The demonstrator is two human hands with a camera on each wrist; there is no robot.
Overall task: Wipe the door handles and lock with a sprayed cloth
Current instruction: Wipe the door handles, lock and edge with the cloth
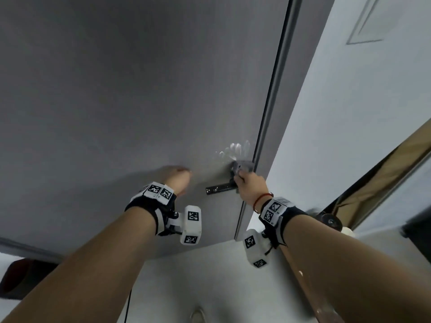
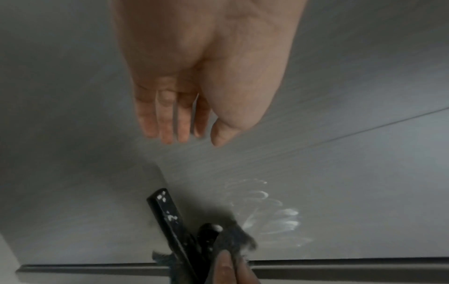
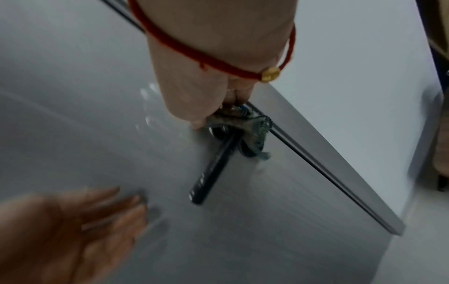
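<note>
A black lever door handle [image 1: 220, 189] [image 2: 170, 221] [image 3: 212, 173] juts from the grey door [image 1: 140, 89], speckled with white foam. My right hand [image 1: 248, 183] [image 3: 209, 107] grips a grey cloth [image 1: 242, 167] [image 2: 237, 240] [image 3: 252, 132] and presses it on the handle's round base beside the door edge. White spray smears [image 1: 235, 150] [image 2: 272, 211] streak the door just above. My left hand [image 1: 178, 174] [image 2: 184, 123] [image 3: 80, 221] lies flat with straight fingers against the door, left of the handle's free end. The lock is hidden under the cloth.
The door's edge [image 1: 270, 113] [image 3: 328, 173] runs along a white wall [image 1: 349, 113] on the right. A brown strip [image 1: 377, 178] slants at the far right. White floor [image 1: 210, 276] lies below, with a dark red object [image 1: 21, 276] at the lower left.
</note>
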